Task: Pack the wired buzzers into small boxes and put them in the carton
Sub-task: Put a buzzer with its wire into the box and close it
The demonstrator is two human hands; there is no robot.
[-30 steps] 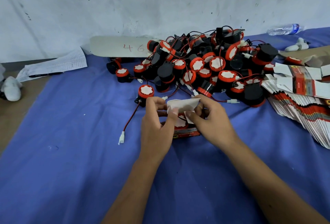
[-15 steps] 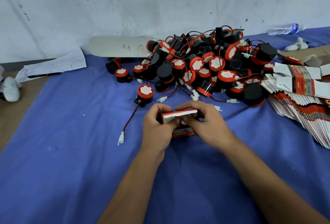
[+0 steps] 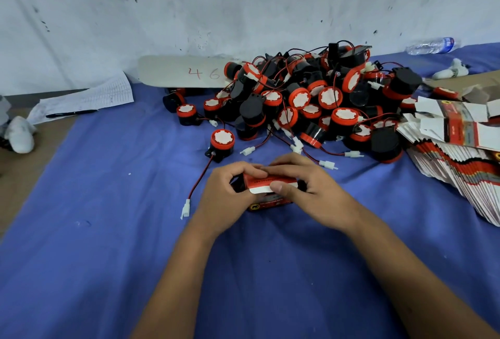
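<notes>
Both hands meet over one small box (image 3: 266, 190), which sits on the blue cloth (image 3: 108, 230) directly in front of the person. The left hand (image 3: 226, 198) curls round the box's left end; the right hand (image 3: 305, 190) grips from the right, thumb pressing the white closing flap (image 3: 261, 189) down along the near edge. The contents are hidden. Risk: if the flap is pushed without its tab entering the slot, the thin card is likely to crease or spring back open; a trailing lead could also be pinched under the flap. Just beyond the hands, a loose buzzer (image 3: 222, 140) lies apart from the rest, its red-black lead running toward the left hand. Behind it is the heap of buzzers (image 3: 311, 100). A fanned stack of flat box blanks (image 3: 454, 155) lies at right. Farther back are a paper sheet with a pen (image 3: 81, 100), a water bottle (image 3: 433, 45), and a scuffed white wall (image 3: 243, 0).
</notes>
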